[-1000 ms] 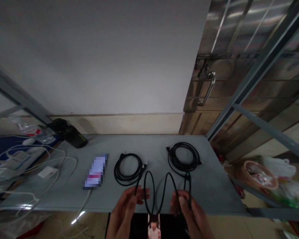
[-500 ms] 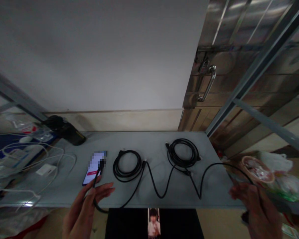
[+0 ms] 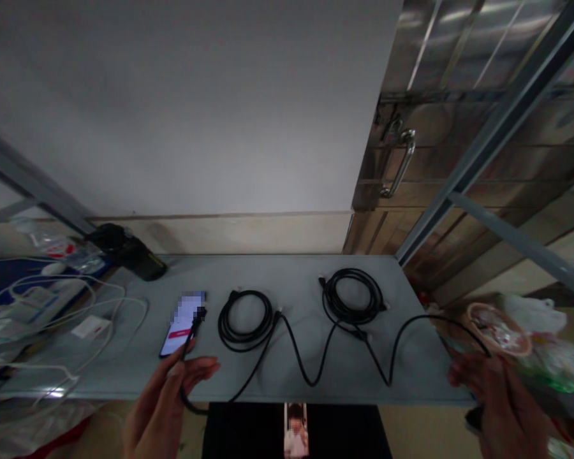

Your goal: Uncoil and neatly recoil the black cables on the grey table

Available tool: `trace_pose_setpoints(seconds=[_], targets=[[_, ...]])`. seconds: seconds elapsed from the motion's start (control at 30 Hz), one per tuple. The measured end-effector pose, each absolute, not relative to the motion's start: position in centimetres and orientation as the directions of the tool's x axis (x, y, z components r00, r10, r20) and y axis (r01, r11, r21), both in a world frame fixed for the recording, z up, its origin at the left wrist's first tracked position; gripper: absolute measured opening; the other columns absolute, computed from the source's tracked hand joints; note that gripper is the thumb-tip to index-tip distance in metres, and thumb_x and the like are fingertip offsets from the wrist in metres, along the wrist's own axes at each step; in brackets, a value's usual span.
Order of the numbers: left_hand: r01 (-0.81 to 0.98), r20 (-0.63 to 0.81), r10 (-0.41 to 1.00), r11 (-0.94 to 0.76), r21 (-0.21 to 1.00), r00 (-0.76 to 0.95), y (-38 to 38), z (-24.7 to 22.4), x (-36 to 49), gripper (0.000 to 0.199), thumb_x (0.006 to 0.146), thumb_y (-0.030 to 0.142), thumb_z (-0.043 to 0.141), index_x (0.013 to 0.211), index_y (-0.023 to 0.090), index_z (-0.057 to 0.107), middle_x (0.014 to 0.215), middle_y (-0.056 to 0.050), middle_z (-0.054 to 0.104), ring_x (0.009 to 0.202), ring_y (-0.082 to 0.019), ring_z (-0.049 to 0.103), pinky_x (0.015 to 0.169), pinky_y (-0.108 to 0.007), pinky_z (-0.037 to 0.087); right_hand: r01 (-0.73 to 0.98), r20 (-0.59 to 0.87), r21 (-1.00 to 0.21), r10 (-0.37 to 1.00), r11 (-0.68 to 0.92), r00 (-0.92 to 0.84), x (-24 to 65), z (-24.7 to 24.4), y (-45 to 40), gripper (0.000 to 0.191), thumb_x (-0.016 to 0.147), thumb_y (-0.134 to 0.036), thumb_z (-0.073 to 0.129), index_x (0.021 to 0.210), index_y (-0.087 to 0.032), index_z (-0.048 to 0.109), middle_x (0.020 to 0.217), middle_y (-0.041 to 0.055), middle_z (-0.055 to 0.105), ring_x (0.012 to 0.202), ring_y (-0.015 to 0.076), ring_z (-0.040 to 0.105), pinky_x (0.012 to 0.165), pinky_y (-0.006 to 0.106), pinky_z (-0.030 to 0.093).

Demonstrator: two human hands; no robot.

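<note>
A black cable point(image 3: 312, 384) runs in a zigzag across the grey tabletop point(image 3: 287, 271), between my two hands. At the left front edge, my left hand point(image 3: 160, 398) pinches it just below its plug point(image 3: 199, 313), which points up in front of a phone point(image 3: 176, 328). My right hand point(image 3: 507, 401) is closed around the cable's other end beyond the table's right front corner, and a dark piece point(image 3: 473, 419) shows below those fingers. Two coiled black cables point(image 3: 245, 347) lie behind the stretched one, the right coil point(image 3: 349, 317) being the thicker.
White cords with a charger point(image 3: 90, 326), a plastic bottle point(image 3: 62, 247) and a black cylindrical item point(image 3: 143, 262) occupy the left side. Metal posts point(image 3: 440, 207) rise at both back corners. Bags and a basket point(image 3: 500, 328) stand right of the table. A black surface point(image 3: 249, 430) sits below the front edge.
My right hand has shifted slightly right and down with the cable end. My left hand keeps its hold nearly in place. The coils and the phone stay put.
</note>
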State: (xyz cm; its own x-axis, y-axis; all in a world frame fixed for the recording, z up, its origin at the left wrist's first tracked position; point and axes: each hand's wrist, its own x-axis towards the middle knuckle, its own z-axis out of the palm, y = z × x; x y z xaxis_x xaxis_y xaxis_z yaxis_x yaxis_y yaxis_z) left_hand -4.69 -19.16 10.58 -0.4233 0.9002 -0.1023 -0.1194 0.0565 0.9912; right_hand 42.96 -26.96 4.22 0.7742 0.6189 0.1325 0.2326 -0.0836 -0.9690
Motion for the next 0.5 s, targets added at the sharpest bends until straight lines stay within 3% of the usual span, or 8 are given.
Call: trace_pose_setpoints(seconds=[0.1, 0.2, 0.27, 0.33, 0.43, 0.5], targets=[[-0.150, -0.122, 0.890, 0.062, 0.987, -0.440, -19.0, 10.2, -3.9, 0.057, 0.079, 0.062, 0.096, 0.119, 0.022, 0.085, 0.090, -0.005, 0.088, 0.086, -0.027, 0.086, 0.086, -0.034, 0.073, 0.311, 0.128, -0.941, 0.706, -0.135, 0.696, 41.8, 4.2, -27.0, 0.067, 0.103, -0.085, 0.058, 0.097, -0.021, 0.078, 0.090, 0.0082, 0.079, 0.082, 0.0240, 0.076, 0.080, 0.034, 0.065], [-0.165, -0.163, 0.913, 0.108, 0.980, -0.374, -19.1, 8.9, -2.6, 0.059, 0.077, 0.065, 0.096, 0.115, 0.021, 0.087, 0.096, -0.009, 0.089, 0.091, -0.031, 0.087, 0.082, -0.036, 0.074, 0.406, 0.179, -0.912, 0.832, -0.059, 0.524, 38.4, 4.2, -26.9, 0.058, 0.107, -0.076, 0.057, 0.096, -0.025, 0.082, 0.094, 0.0090, 0.082, 0.090, 0.0264, 0.080, 0.081, 0.031, 0.066], [-0.163, -0.206, 0.931, 0.162, 0.973, -0.302, -19.4, 8.0, -1.4, 0.062, 0.077, 0.068, 0.095, 0.116, 0.021, 0.087, 0.108, -0.012, 0.090, 0.102, -0.034, 0.087, 0.086, -0.038, 0.074, 0.420, 0.204, -0.907, 0.911, 0.039, 0.357, 35.0, 3.9, -26.6, 0.046, 0.110, -0.067, 0.060, 0.102, -0.028, 0.084, 0.096, 0.0074, 0.084, 0.090, 0.0257, 0.082, 0.077, 0.029, 0.066], [-0.160, -0.252, 0.943, 0.221, 0.962, -0.215, -20.0, 7.5, 0.1, 0.063, 0.081, 0.070, 0.092, 0.120, 0.021, 0.086, 0.122, -0.014, 0.088, 0.115, -0.037, 0.084, 0.093, -0.041, 0.073, 0.426, 0.261, -0.892, 0.942, 0.152, 0.210, 31.2, 3.3, -26.3, 0.037, 0.114, -0.056, 0.057, 0.111, -0.031, 0.083, 0.105, 0.0072, 0.084, 0.098, 0.0249, 0.082, 0.083, 0.028, 0.066], [-0.169, -0.302, 0.945, 0.279, 0.945, -0.126, -21.0, 7.5, 2.6, 0.062, 0.085, 0.067, 0.091, 0.129, 0.025, 0.084, 0.137, -0.013, 0.084, 0.129, -0.038, 0.079, 0.104, -0.044, 0.069, 0.406, 0.407, -0.816, 0.908, 0.412, -0.103, 25.9, 2.3, -26.0, 0.036, 0.119, -0.044, 0.046, 0.110, -0.030, 0.077, 0.105, 0.0066, 0.080, 0.096, 0.0204, 0.080, 0.086, 0.026, 0.065], [-0.220, -0.340, 0.936, 0.313, 0.924, -0.094, -21.8, 7.7, 4.1, 0.064, 0.085, 0.065, 0.093, 0.135, 0.027, 0.082, 0.143, -0.012, 0.081, 0.132, -0.038, 0.078, 0.109, -0.046, 0.067, 0.457, 0.430, -0.747, 0.875, 0.482, -0.220, 23.3, 2.0, -26.0, 0.021, 0.115, -0.036, 0.054, 0.113, -0.031, 0.074, 0.114, 0.0051, 0.079, 0.097, 0.0195, 0.079, 0.088, 0.026, 0.065]])
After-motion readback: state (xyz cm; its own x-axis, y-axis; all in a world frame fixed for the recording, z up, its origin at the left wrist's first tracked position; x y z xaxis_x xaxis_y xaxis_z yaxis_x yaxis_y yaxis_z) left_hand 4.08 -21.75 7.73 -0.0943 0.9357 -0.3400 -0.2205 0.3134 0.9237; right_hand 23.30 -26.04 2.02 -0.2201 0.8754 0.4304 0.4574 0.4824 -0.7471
